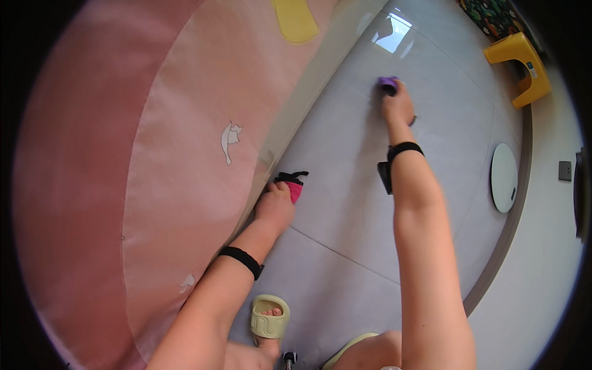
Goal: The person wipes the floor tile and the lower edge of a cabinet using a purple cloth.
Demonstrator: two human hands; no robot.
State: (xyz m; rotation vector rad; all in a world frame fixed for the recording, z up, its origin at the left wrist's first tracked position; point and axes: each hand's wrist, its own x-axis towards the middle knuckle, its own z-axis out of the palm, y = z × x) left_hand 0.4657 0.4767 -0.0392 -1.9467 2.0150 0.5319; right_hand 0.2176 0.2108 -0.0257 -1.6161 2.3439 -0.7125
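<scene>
One fisheye view looks steeply down from the person's head, from its left-hand camera. It faces the grey tiled floor (339, 154) ahead, upright and unmirrored, ringed by a dark circular rim. The left forearm (216, 290) and right forearm (425, 246) rise from the lower edge, close to the lens, while the yellow step stool (527, 65) lies farther off. Near the right rim, the wall's skirting board (493, 276) bends into an arc.
</scene>
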